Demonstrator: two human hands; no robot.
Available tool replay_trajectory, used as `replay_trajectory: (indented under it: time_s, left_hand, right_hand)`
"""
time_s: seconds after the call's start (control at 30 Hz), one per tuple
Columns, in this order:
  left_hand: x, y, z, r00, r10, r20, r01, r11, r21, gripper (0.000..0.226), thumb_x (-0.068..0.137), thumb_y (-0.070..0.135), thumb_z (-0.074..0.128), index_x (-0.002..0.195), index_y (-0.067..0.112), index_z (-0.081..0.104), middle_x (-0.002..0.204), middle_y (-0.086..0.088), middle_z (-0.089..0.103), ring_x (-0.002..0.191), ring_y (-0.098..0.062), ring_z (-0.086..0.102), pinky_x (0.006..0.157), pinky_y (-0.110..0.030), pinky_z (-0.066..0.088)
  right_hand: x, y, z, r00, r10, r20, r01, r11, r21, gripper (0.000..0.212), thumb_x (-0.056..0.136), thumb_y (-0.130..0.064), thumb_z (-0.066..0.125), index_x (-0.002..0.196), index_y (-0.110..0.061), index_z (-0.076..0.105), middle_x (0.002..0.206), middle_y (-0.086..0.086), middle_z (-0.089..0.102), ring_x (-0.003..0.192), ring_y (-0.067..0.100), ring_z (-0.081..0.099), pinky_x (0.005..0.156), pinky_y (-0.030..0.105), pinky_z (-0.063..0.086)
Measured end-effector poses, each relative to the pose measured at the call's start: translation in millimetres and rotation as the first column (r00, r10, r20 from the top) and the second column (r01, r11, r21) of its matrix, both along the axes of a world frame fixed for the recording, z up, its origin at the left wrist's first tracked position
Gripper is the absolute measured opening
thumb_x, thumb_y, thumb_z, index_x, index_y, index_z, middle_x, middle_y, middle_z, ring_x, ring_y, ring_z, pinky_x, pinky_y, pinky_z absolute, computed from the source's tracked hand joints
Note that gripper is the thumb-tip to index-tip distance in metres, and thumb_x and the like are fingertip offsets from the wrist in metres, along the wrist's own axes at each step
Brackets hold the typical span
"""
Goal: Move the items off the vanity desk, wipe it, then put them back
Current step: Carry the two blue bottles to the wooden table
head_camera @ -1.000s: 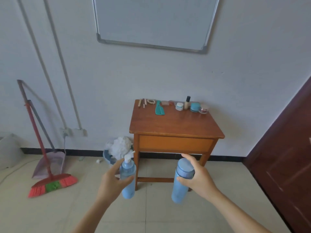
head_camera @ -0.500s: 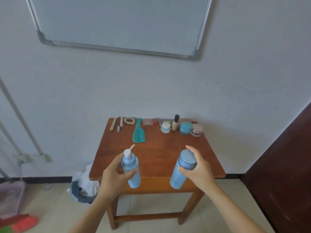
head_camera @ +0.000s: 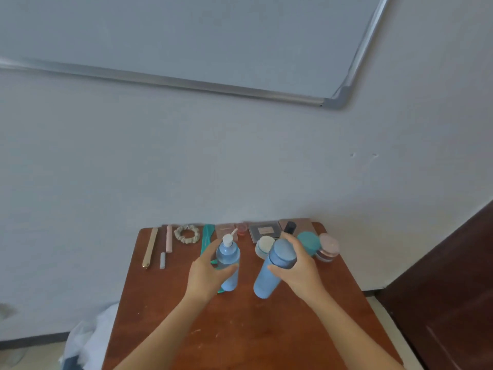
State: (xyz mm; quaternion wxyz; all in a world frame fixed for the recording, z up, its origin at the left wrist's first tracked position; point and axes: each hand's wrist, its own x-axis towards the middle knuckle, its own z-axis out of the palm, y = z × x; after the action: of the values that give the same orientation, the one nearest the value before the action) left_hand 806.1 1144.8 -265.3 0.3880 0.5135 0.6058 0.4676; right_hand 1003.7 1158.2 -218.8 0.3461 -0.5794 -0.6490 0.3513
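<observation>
Head view: fingers (head_camera: 212, 249) of our left hand (head_camera: 205, 276) curled round the pump bottle (head_camera: 229, 263); our right hand (head_camera: 301, 271) gripped the capped blue bottle (head_camera: 266, 281). Both bottles hung over the vanity desk (head_camera: 266, 337), just in front of the comb (head_camera: 206, 236) and jars (head_camera: 309, 243).

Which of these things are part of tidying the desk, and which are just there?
Part of the job: the brown wooden desk; the light blue pump bottle in the left hand; the blue capped bottle in the right hand; the teal plastic comb, beige fabric scrunchie and teal-lidded round jar.
Just there: the metal-framed whiteboard; the dark wooden door; the white crumpled bag beside the desk.
</observation>
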Motion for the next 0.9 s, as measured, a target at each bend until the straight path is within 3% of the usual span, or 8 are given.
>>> replay_trajectory:
  time_s: [0.1, 0.23, 0.47, 0.67, 0.8, 0.9]
  left_hand:
    - [0.6, 39.5, -4.0, 0.999, -0.039, -0.020, 0.039, 0.999, -0.001, 0.049, 0.074, 0.012, 0.072, 0.118, 0.025, 0.054, 0.092, 0.016, 0.061, 0.080, -0.005, 0.058, 0.066, -0.014, 0.045]
    - [1.1, 71.4, -10.6, 0.996, -0.080, -0.033, 0.079, 0.997, -0.022, 0.050, 0.074, 0.013, 0.073, 0.113, 0.035, 0.049, 0.085, 0.016, 0.060, 0.073, -0.007, 0.056, 0.062, -0.015, 0.042]
    - [-1.1, 100.4, -11.2, 0.994, -0.065, -0.089, 0.063, 0.998, -0.025, 0.055, 0.075, 0.015, 0.073, 0.122, 0.028, 0.049, 0.091, 0.006, 0.061, 0.078, -0.010, 0.057, 0.061, -0.015, 0.041]
    - [-2.1, 101.9, -11.7, 0.990, -0.083, -0.115, 0.081, 0.996, -0.028, 0.057, 0.073, 0.016, 0.074, 0.123, 0.027, 0.049, 0.096, 0.010, 0.060, 0.084, -0.007, 0.057, 0.066, -0.011, 0.043]
    - [1.7, 99.6, -8.9, 0.991, -0.067, -0.113, 0.063, 0.997, -0.038, 0.054, 0.074, 0.016, 0.074, 0.121, 0.028, 0.048, 0.094, 0.012, 0.057, 0.082, -0.004, 0.055, 0.064, -0.010, 0.041]
    - [2.8, 95.3, -7.2, 0.990, -0.076, -0.116, 0.071, 0.996, -0.045, 0.059, 0.075, 0.016, 0.073, 0.125, 0.028, 0.044, 0.103, 0.009, 0.055, 0.093, -0.011, 0.055, 0.068, -0.012, 0.040]
  right_hand:
    - [-10.2, 40.5, -3.9, 0.999, -0.036, -0.018, 0.036, 0.999, -0.030, 0.067, 0.075, -0.003, 0.071, 0.121, -0.036, 0.036, 0.120, -0.008, 0.048, 0.116, 0.013, 0.047, 0.094, 0.028, 0.044]
    - [-19.0, 80.0, -4.6, 0.999, -0.001, 0.044, 0.004, 0.998, -0.069, 0.066, 0.078, -0.003, 0.069, 0.133, -0.023, 0.038, 0.121, -0.008, 0.043, 0.112, 0.007, 0.042, 0.086, 0.017, 0.036]
    - [-28.5, 111.3, -12.2, 0.993, 0.063, 0.098, -0.052, 0.993, -0.108, 0.064, 0.077, -0.005, 0.069, 0.132, -0.018, 0.039, 0.117, -0.007, 0.045, 0.109, 0.007, 0.044, 0.088, 0.017, 0.036]
    - [-31.4, 118.6, -15.8, 0.989, 0.097, 0.114, -0.084, 0.990, -0.113, 0.065, 0.078, -0.006, 0.069, 0.133, -0.019, 0.038, 0.116, -0.009, 0.043, 0.107, 0.007, 0.043, 0.087, 0.017, 0.035]
    - [-31.7, 118.1, -16.5, 0.975, 0.158, 0.157, -0.142, 0.984, -0.112, 0.068, 0.078, -0.006, 0.068, 0.136, -0.021, 0.034, 0.126, -0.002, 0.045, 0.116, 0.011, 0.042, 0.091, 0.017, 0.034]
    - [-28.9, 116.0, -15.9, 0.962, 0.181, 0.203, -0.159, 0.980, -0.120, 0.078, 0.078, -0.005, 0.068, 0.141, -0.025, 0.025, 0.138, 0.002, 0.038, 0.129, 0.015, 0.035, 0.096, 0.018, 0.030]
